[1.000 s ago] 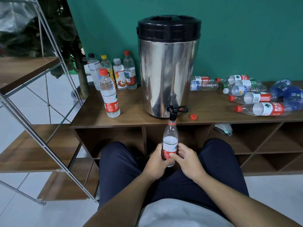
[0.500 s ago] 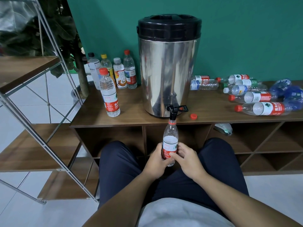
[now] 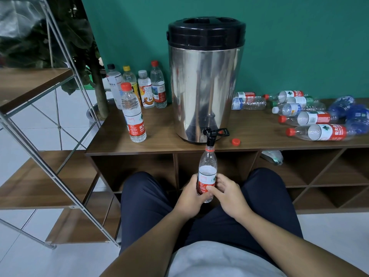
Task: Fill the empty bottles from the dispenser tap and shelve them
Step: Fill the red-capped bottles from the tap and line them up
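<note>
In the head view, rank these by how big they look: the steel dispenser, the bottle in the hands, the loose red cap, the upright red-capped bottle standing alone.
1. steel dispenser
2. and 3. bottle in the hands and upright red-capped bottle: alike, and the held one is nearer, so unranked
4. loose red cap

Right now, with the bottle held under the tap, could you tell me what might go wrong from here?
1. The bottle has a narrow mouth under the tap; if it drifts, water could miss and fall on the person's lap.
2. Left hand and right hand both grip the bottle, so neither is free to shut the tap; it may overflow.
3. The loose red cap lies near the counter edge and could be knocked off.
</note>
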Available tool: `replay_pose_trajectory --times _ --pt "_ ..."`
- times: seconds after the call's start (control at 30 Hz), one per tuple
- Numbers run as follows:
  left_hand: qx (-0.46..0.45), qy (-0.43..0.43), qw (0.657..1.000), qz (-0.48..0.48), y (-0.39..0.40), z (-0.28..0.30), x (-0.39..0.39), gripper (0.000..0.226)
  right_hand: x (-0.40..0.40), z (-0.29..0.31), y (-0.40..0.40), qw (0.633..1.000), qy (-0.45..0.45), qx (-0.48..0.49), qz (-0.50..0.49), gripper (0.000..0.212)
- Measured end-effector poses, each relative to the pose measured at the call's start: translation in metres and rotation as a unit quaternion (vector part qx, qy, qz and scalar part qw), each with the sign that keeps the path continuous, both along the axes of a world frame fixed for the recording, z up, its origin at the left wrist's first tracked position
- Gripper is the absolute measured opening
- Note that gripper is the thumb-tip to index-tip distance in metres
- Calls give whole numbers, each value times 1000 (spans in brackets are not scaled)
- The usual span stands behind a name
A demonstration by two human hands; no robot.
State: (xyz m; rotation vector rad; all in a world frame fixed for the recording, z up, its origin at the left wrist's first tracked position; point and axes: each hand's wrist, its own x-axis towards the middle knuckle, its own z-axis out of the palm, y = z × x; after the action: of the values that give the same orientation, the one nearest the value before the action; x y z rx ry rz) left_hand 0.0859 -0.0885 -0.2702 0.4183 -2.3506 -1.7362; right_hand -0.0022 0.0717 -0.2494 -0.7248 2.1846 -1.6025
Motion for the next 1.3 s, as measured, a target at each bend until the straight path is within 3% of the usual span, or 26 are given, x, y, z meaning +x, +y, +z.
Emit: replay_pose_trajectory --times 1.3 --pt "-2 -1 1000 3 1 3 1 56 -1 -1 0 1000 10 10 -3 49"
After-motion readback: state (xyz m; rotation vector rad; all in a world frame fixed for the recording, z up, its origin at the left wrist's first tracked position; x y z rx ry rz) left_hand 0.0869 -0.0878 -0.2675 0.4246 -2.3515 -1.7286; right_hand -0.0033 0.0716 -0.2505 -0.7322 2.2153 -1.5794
